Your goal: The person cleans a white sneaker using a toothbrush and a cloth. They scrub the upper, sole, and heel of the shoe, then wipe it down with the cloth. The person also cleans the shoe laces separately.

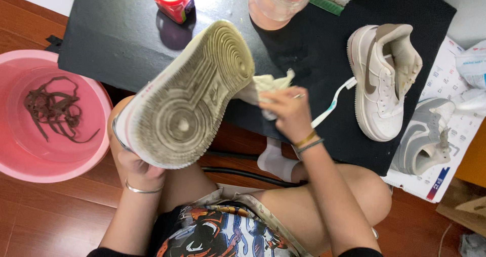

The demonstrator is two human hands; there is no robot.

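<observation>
Three sneakers are in view. One, the held shoe, is gripped at the heel by the left hand, its dirty ribbed rubber sole facing up above the knees. The right hand pinches a crumpled pale cloth against the toe. One white shoe and one toothbrush lie on the black mat. One grey shoe lies on paper. One pink basin holds brown laces. One red bottle and one clear jar stand on the mat.
</observation>
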